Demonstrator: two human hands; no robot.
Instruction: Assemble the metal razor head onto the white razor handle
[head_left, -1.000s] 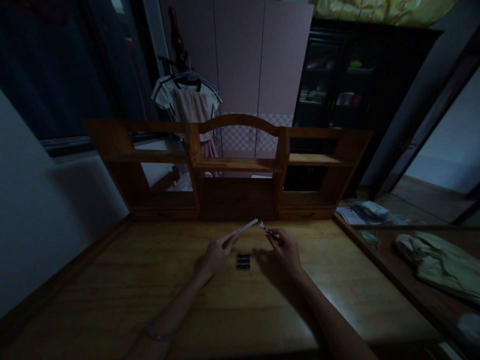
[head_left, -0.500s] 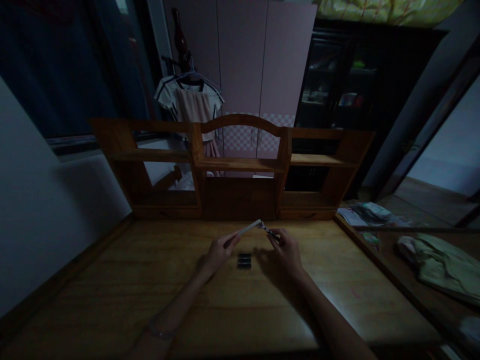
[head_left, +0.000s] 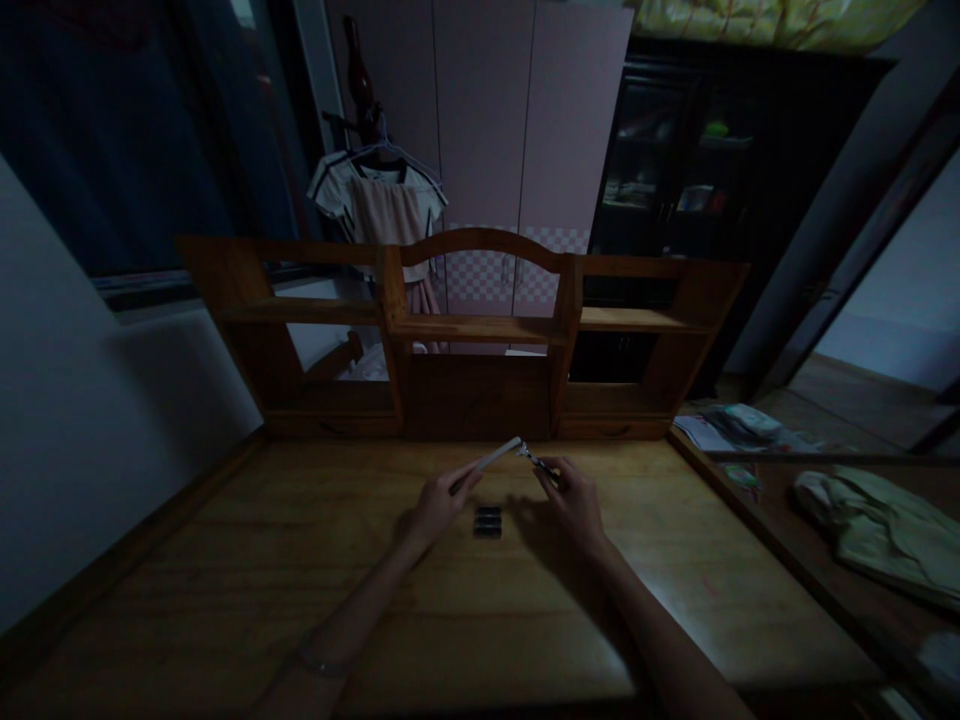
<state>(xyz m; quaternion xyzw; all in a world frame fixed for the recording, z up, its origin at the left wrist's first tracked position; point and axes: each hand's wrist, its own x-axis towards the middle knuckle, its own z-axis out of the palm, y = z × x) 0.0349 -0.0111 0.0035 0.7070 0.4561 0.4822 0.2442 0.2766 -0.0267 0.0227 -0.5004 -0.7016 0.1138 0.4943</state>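
My left hand [head_left: 441, 503] is closed round the near end of a thin pale strip [head_left: 498, 455], which slants up and to the right. Pinched in my right hand [head_left: 573, 500] is a slim dark tool with a shiny tip [head_left: 537, 461]. Its tip meets or nearly meets the strip's far end, above the desk; I cannot tell whether they touch. Between and below my hands, several short black bars [head_left: 487, 522] lie side by side on the wooden desk [head_left: 450, 640]. The dim light hides finer detail of both held things.
A wooden shelf unit [head_left: 480, 328] with drawers stands along the desk's back edge. At left is a white wall [head_left: 60, 400]. To the right, beyond the desk's raised edge, lie a pale green cloth [head_left: 885, 525] and some papers [head_left: 701, 433].
Both hands stay almost in place. The pale strip looks slightly more bowed near its far end, and the shiny tip has shifted a little.
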